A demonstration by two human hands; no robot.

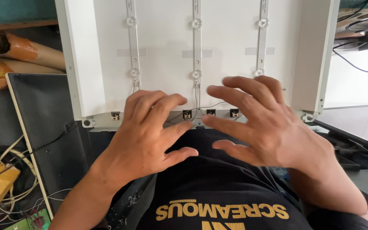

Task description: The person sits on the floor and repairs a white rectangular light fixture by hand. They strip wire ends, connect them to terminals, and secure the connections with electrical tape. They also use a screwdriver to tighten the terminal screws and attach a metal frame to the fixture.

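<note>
White backlight panel [231,38], with three lens strips running far to near, is being leaned against the lap. Its near edge is being touched by the left hand [148,136] and right hand [269,127], fingers spread, nothing pinched, beside small black connectors [211,113].

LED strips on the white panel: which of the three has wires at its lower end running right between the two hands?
The middle LED strip. Its thin wires drop from its lower end into the gap between the left hand and right hand; the outer strips flank it.
</note>
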